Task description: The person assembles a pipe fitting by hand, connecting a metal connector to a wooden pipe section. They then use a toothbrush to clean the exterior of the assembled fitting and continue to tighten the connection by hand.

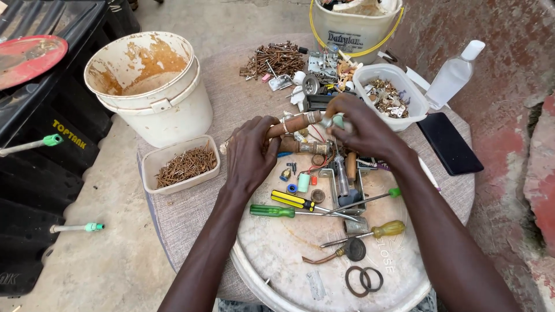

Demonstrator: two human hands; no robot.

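Head view:
L hand: fingers wrapping round brown pipe piece, holding it above round white lid.
R hand: pinching pipe's end fitting, poss. a valve, mostly hidden.
Nearby: screwdrivers lying on lid; nail tray sitting left.

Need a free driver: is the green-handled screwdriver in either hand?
No, the green-handled screwdriver lies on the round lid; both hands grip a brown pipe.

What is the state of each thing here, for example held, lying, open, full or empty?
Rusty brown metal pipe: held level by both hands.
Left hand: gripping pipe.
Right hand: closed over pipe's end.
Large white plastic bucket: upright, open, stained.
Small beige tray: holding rusty nails.
Yellow-handled screwdriver: lying flat.
Black phone: lying flat, screen dark.
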